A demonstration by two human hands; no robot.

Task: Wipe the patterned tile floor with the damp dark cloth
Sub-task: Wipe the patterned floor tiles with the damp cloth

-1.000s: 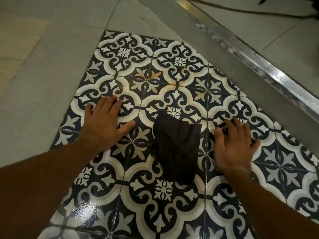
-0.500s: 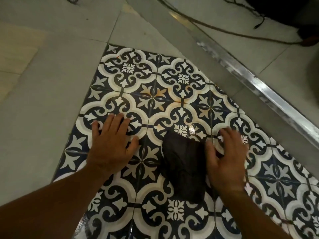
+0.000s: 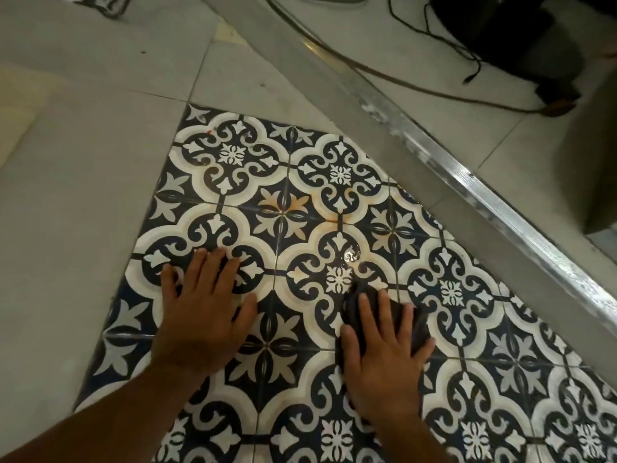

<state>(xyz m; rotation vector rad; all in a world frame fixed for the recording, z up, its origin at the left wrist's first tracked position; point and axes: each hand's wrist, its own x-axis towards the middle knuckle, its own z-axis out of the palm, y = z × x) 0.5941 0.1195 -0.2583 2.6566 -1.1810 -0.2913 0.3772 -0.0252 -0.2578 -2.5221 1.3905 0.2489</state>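
The dark cloth [image 3: 397,312] lies on the patterned tile floor [image 3: 340,175], a little right of the middle of the view, and most of it is hidden under the right hand [image 3: 384,355]. This hand is spread flat on top of it with the fingers nearly straight. It presses the cloth down and does not close around it. The left hand [image 3: 203,309] is also flat, with the palm on bare tile well apart from the cloth, and it seems to carry the body's weight. The cloth looks bunched and soft, so I judge it light and limp, and it will fold or roll under the palm if it is pushed only from one edge. Because it is damp, it should cling a little to the glazed tile and drag, not slide freely. The best hold is probably the present one, a wide palm over the middle with the fingers out to the edges, so that the cloth stays spread. The tiles look glossy, and a small wet glint [image 3: 350,255] shows just beyond the cloth, so the supporting hand could slip on a wet place. Orange-brown stains [image 3: 283,208] farther ahead may need stronger pressure.
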